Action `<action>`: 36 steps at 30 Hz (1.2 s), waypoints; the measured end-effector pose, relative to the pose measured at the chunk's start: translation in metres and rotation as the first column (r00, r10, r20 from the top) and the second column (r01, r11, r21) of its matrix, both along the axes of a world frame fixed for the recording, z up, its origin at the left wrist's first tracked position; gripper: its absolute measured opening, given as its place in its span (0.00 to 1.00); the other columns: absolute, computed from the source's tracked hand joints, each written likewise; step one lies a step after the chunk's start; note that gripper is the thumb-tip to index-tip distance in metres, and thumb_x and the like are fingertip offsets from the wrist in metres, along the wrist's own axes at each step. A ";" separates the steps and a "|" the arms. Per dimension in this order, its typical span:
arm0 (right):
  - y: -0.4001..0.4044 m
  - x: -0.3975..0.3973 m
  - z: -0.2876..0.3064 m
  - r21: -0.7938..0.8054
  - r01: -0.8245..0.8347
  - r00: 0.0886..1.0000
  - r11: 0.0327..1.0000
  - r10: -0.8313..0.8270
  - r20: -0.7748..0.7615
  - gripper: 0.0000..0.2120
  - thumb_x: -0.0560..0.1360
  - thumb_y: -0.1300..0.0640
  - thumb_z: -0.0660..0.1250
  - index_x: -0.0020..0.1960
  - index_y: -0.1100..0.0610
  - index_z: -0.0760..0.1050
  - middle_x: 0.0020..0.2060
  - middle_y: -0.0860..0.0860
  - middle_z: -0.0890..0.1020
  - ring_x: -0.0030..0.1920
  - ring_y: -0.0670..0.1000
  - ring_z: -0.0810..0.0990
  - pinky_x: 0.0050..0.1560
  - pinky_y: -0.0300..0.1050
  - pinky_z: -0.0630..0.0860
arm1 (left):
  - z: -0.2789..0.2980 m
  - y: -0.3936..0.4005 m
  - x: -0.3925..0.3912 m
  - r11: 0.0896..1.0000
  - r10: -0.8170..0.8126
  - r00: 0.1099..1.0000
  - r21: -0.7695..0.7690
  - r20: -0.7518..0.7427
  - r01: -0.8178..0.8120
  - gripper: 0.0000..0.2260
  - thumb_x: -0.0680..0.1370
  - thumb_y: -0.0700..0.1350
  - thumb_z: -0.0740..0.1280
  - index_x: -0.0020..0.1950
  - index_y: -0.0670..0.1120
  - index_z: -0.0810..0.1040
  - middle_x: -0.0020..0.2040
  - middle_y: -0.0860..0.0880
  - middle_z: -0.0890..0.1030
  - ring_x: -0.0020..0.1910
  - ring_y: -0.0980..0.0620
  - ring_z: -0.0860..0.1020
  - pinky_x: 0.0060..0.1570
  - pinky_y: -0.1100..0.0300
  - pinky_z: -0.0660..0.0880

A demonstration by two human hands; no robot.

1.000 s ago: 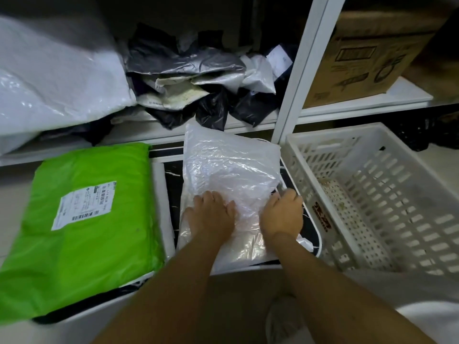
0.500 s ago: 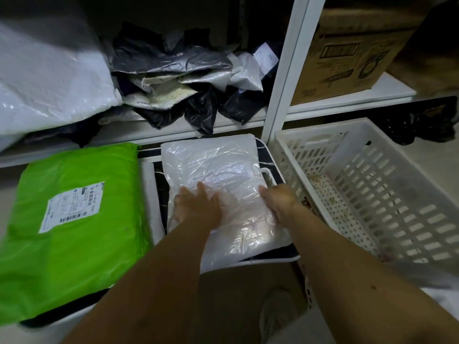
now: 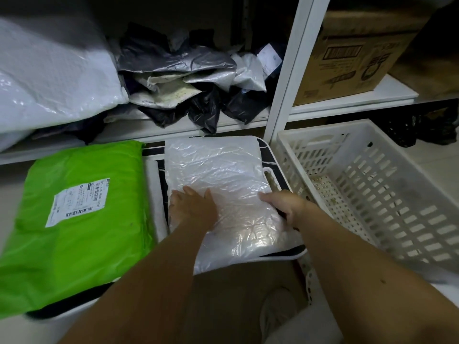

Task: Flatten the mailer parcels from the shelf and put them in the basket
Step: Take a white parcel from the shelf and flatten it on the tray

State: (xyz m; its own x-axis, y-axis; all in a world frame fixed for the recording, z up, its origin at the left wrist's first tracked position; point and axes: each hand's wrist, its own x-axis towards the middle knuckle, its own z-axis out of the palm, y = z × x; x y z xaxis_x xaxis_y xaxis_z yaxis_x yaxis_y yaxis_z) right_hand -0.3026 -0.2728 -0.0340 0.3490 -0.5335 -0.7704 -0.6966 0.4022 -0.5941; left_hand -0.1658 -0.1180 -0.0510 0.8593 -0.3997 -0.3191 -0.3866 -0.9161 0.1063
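Note:
A crinkled white plastic mailer [image 3: 218, 167] lies on a black-and-white board [image 3: 280, 255] below the shelf. My left hand [image 3: 192, 208] presses flat on the mailer's near left part, fingers straight. At the mailer's right edge, my right hand [image 3: 289, 206] holds it with the thumb on top and the fingers curled down over the edge. The white slotted basket [image 3: 320, 127] stands just right of the board; I see no parcels in it. More grey, black and white mailers [image 3: 178, 70] are heaped on the shelf behind.
A green mailer [image 3: 99, 219] with a printed label lies left of the white one. A big white parcel [image 3: 49, 78] fills the shelf's left side. The white shelf post [image 3: 285, 83] rises between pile and cardboard box [image 3: 347, 58]. My shoe [image 3: 278, 311] shows below.
My left hand's curled fingers have straightened and it now presses flat. My right hand slid from on top of the mailer to its right edge and took hold of it.

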 end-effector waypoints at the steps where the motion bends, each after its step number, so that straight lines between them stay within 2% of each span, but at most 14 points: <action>1: -0.001 -0.002 0.002 0.037 -0.023 0.999 0.999 0.022 0.032 0.29 0.66 0.44 0.77 0.60 0.60 0.78 0.52 0.59 0.84 0.54 0.61 0.82 0.57 0.65 0.77 | 0.000 0.001 0.000 0.999 0.009 1.000 0.032 0.002 -0.009 0.36 0.80 0.63 0.42 0.75 0.35 0.56 0.73 0.35 0.60 0.73 0.40 0.58 0.69 0.47 0.61; 3: 0.001 -0.002 0.010 0.082 -0.036 0.990 0.996 0.024 0.141 0.31 0.67 0.40 0.75 0.60 0.60 0.78 0.51 0.57 0.85 0.54 0.59 0.83 0.57 0.63 0.77 | 0.000 0.003 0.000 0.998 0.025 1.000 0.057 0.003 -0.025 0.38 0.79 0.64 0.41 0.73 0.34 0.60 0.71 0.37 0.64 0.71 0.41 0.61 0.67 0.47 0.62; 5: 0.003 0.002 0.016 0.116 0.021 0.980 0.993 -0.043 0.193 0.31 0.73 0.32 0.62 0.58 0.58 0.78 0.52 0.58 0.84 0.53 0.58 0.83 0.49 0.54 0.82 | -0.001 0.003 0.004 0.997 0.075 0.996 0.016 -0.046 -0.074 0.39 0.78 0.65 0.42 0.73 0.34 0.61 0.71 0.38 0.63 0.71 0.41 0.62 0.66 0.46 0.63; 7: 0.004 0.009 0.013 0.167 0.101 0.967 0.981 -0.136 0.214 0.32 0.77 0.32 0.54 0.58 0.59 0.79 0.54 0.59 0.83 0.53 0.59 0.83 0.47 0.51 0.82 | -0.001 0.002 0.008 0.990 0.132 0.986 -0.043 -0.105 -0.137 0.39 0.78 0.66 0.44 0.72 0.34 0.62 0.71 0.38 0.63 0.70 0.41 0.64 0.65 0.46 0.65; 11: 0.005 0.012 0.010 0.141 0.154 0.962 0.978 -0.181 0.205 0.27 0.78 0.35 0.57 0.55 0.58 0.78 0.51 0.59 0.81 0.50 0.58 0.80 0.56 0.57 0.77 | 0.004 0.001 0.007 0.975 0.171 0.974 -0.115 -0.150 -0.189 0.37 0.79 0.64 0.45 0.73 0.34 0.62 0.71 0.38 0.62 0.69 0.40 0.64 0.66 0.46 0.63; 15: 0.015 0.006 0.022 0.117 0.046 0.973 0.992 -0.071 0.221 0.18 0.75 0.45 0.69 0.52 0.60 0.79 0.46 0.58 0.85 0.43 0.57 0.83 0.42 0.50 0.81 | 0.017 0.002 0.007 0.976 0.150 0.981 -0.138 -0.122 -0.167 0.21 0.80 0.53 0.54 0.68 0.41 0.71 0.65 0.42 0.71 0.65 0.41 0.69 0.64 0.49 0.67; 18: 0.016 0.003 0.027 0.000 0.013 0.978 1.000 -0.012 0.210 0.26 0.74 0.38 0.67 0.58 0.60 0.77 0.44 0.56 0.85 0.40 0.54 0.84 0.36 0.44 0.80 | 0.022 0.006 0.012 0.988 0.124 0.991 -0.089 -0.057 -0.129 0.17 0.79 0.44 0.58 0.66 0.41 0.71 0.62 0.43 0.74 0.61 0.44 0.73 0.60 0.53 0.72; 21: 0.014 0.004 0.029 -0.184 0.012 0.994 0.983 0.009 0.112 0.34 0.76 0.30 0.54 0.60 0.59 0.77 0.48 0.57 0.83 0.46 0.57 0.82 0.50 0.50 0.79 | 0.024 0.013 0.015 0.960 0.225 0.970 -0.150 -0.088 -0.236 0.17 0.81 0.43 0.55 0.68 0.39 0.68 0.63 0.41 0.72 0.52 0.51 0.74 0.51 0.60 0.74; 23: 0.014 0.002 0.029 -0.222 0.042 0.995 0.974 -0.022 0.093 0.37 0.76 0.28 0.48 0.61 0.57 0.77 0.50 0.57 0.83 0.46 0.55 0.80 0.45 0.47 0.76 | 0.020 0.014 0.014 0.958 0.225 0.970 -0.161 -0.096 -0.239 0.18 0.81 0.41 0.56 0.70 0.37 0.63 0.64 0.37 0.69 0.59 0.43 0.73 0.55 0.53 0.75; 26: 0.015 -0.005 0.026 -0.325 -0.078 0.994 0.943 0.097 0.045 0.36 0.78 0.31 0.45 0.55 0.60 0.78 0.44 0.55 0.81 0.40 0.50 0.77 0.35 0.41 0.66 | 0.021 0.016 0.012 0.944 0.251 0.960 -0.187 -0.126 -0.271 0.19 0.79 0.39 0.58 0.69 0.37 0.61 0.66 0.33 0.67 0.63 0.37 0.72 0.56 0.48 0.73; 28: 0.017 -0.008 0.026 -0.367 -0.054 0.994 0.929 0.086 0.074 0.34 0.79 0.33 0.47 0.52 0.61 0.77 0.44 0.55 0.81 0.44 0.53 0.79 0.41 0.43 0.71 | 0.025 0.014 0.012 0.944 0.248 0.961 -0.195 -0.121 -0.268 0.20 0.79 0.38 0.59 0.69 0.37 0.60 0.66 0.32 0.66 0.63 0.37 0.72 0.58 0.48 0.73; 31: 0.005 -0.010 0.016 -0.483 0.123 0.992 0.867 -0.104 0.066 0.36 0.79 0.35 0.50 0.60 0.68 0.75 0.55 0.63 0.80 0.57 0.62 0.78 0.60 0.53 0.73 | 0.031 0.009 0.017 0.945 0.252 0.959 -0.180 -0.127 -0.272 0.24 0.78 0.40 0.62 0.72 0.35 0.58 0.68 0.33 0.65 0.66 0.38 0.70 0.60 0.50 0.71; 33: -0.005 -0.013 0.005 -0.444 0.106 0.994 0.890 -0.108 0.020 0.37 0.78 0.34 0.51 0.60 0.68 0.76 0.56 0.64 0.80 0.57 0.63 0.79 0.61 0.55 0.75 | 0.034 0.007 0.022 0.963 0.230 0.968 -0.123 -0.098 -0.241 0.25 0.78 0.42 0.63 0.71 0.34 0.60 0.69 0.35 0.65 0.67 0.40 0.69 0.62 0.52 0.70; 36: -0.012 -0.018 -0.009 -0.261 0.017 0.996 0.965 -0.039 -0.080 0.27 0.77 0.41 0.63 0.63 0.63 0.75 0.54 0.60 0.82 0.52 0.59 0.81 0.58 0.54 0.77 | 0.029 0.005 0.033 0.986 0.160 0.986 -0.032 -0.050 -0.162 0.20 0.80 0.43 0.60 0.69 0.35 0.66 0.69 0.38 0.66 0.67 0.43 0.69 0.65 0.56 0.68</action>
State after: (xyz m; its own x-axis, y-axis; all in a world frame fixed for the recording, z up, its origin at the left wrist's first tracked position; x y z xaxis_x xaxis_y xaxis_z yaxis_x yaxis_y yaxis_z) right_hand -0.3208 -0.2850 -0.0426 0.2710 -0.7278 -0.6300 -0.7392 0.2618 -0.6206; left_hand -0.1326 -0.1126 -0.0224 0.8977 -0.2693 -0.3487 -0.2285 -0.9613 0.1542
